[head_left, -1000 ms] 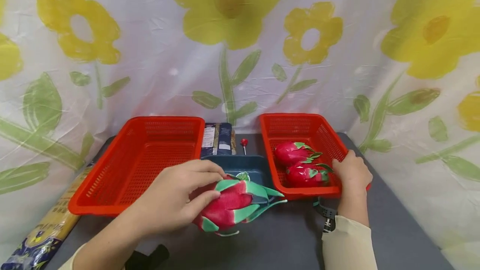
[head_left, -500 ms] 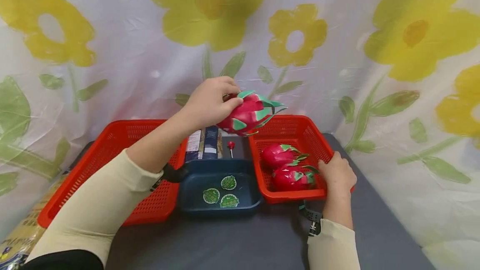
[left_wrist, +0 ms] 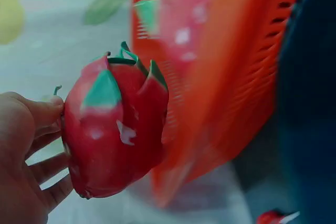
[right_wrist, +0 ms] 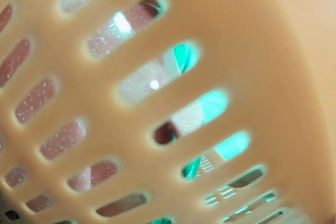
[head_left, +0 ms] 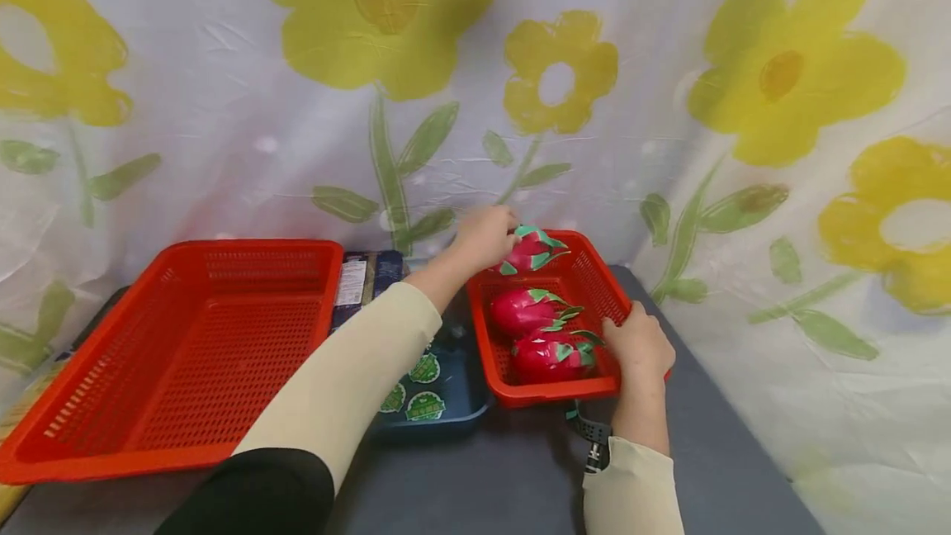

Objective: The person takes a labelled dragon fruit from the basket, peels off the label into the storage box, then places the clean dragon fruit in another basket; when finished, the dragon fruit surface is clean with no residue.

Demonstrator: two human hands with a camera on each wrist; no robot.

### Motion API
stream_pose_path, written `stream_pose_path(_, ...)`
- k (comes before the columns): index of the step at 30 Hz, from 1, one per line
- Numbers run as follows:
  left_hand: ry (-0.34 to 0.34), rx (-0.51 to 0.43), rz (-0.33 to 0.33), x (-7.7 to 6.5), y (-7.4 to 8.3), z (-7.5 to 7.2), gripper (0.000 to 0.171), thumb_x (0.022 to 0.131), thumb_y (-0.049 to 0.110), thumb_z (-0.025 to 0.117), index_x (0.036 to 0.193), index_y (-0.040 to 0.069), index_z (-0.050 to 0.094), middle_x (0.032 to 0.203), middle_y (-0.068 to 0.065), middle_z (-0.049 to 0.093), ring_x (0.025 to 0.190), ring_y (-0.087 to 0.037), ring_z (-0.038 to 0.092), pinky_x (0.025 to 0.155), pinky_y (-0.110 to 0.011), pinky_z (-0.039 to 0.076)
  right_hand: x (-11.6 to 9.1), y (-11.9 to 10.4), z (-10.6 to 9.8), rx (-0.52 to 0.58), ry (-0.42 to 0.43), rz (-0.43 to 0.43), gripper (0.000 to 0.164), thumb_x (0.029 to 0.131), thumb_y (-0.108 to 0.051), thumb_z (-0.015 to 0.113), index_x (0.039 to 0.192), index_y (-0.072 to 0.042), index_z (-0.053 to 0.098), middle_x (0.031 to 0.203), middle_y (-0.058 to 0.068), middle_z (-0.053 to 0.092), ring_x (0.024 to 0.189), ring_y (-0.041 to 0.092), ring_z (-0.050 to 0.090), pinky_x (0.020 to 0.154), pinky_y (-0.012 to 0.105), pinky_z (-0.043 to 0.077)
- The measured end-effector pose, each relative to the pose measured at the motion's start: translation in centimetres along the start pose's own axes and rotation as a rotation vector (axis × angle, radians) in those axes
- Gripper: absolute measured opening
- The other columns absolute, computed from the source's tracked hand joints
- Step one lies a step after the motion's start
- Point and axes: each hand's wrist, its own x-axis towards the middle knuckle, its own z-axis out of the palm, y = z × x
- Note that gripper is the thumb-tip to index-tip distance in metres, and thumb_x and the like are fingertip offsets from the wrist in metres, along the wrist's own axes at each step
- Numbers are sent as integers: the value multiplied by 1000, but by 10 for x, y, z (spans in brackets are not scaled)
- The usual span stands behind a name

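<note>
My left hand grips a pink dragon fruit with green leaf tips at the far end of the right red basket. In the left wrist view thumb and fingers lie round one side of that dragon fruit, beside the basket rim. Two more dragon fruits, one upper and one lower, lie inside the basket. My right hand holds the basket's near right rim. Only the slotted basket wall fills the right wrist view, with pink and green showing through; the fingers are hidden there.
A larger red basket stands at the left. Between the baskets is a dark blue tray with several green round stickers, partly behind my left arm. Packets lie behind it. A red lollipop shows in the left wrist view.
My left hand has lifted the dragon fruit up from above the blue tray, then carried it right and away to the right basket's far end. The right hand keeps its hold on the rim.
</note>
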Motion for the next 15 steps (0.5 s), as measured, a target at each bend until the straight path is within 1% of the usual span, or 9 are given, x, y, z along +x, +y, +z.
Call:
stream_pose_path(2,-53,44,-42,3,1,16,17,101,24,66,89,17,76,104,3,71,99,-22,67,82,-41,55,2,-2,0,-5,-5,-11,59,99,-35,53,145,0,44,121,29,62,99,44,64,74,61,52)
stream_pose_path(4,-86,53,-94,4,-1,30,17,100,24,67,87,19,75,94,3,70,94,-21,67,79,-42,56,4,-4,1,-9,-11,-23,60,99,-35,53,147,-1,43,122,29,62,100,44,64,75,61,52)
stream_pose_path(5,-101,42,-120,5,-4,37,16,100,25,67,88,19,76,91,2,70,92,-20,67,78,-41,55,5,-5,2,-9,-15,-27,61,99,-36,53,148,-1,43,122,29,62,101,44,64,75,61,52)
stream_pose_path(6,-113,27,-144,5,-8,43,17,100,24,67,86,18,75,87,1,68,90,-20,66,77,-40,55,6,-6,3,-10,-18,-32,61,99,-36,53,148,-1,42,123,29,61,102,44,64,75,61,52)
stream_pose_path(8,-129,-16,-177,2,-14,53,16,101,25,65,100,18,80,99,0,73,99,-20,67,83,-38,55,5,-5,7,-11,-31,-29,62,99,-36,54,149,-1,41,123,29,61,102,44,63,76,61,52)
stream_pose_path(9,-126,-31,-179,-1,-17,57,18,100,24,65,107,16,80,106,-2,74,104,-20,67,86,-38,55,4,-4,8,-11,-37,-26,62,99,-36,55,149,-1,41,123,29,61,103,44,63,76,60,52)
stream_pose_path(11,-166,-69,-184,-7,-23,63,28,101,24,63,126,18,75,123,-3,72,115,-20,64,96,-37,53,3,-3,11,-12,-49,-23,62,99,-36,56,149,-1,42,123,28,61,102,43,64,75,60,52)
stream_pose_path(13,-200,-73,-167,-12,-28,65,39,102,24,62,140,17,66,137,-5,65,126,-22,59,105,-39,47,3,-2,13,-13,-59,-25,63,99,-36,56,149,0,41,122,29,61,101,43,64,75,59,52)
stream_pose_path(15,-239,-78,-132,-15,-32,62,41,101,23,63,142,14,64,139,-7,64,129,-24,57,108,-40,45,4,0,12,-12,-59,-28,63,99,-36,56,149,0,42,122,29,62,101,43,64,75,60,52)
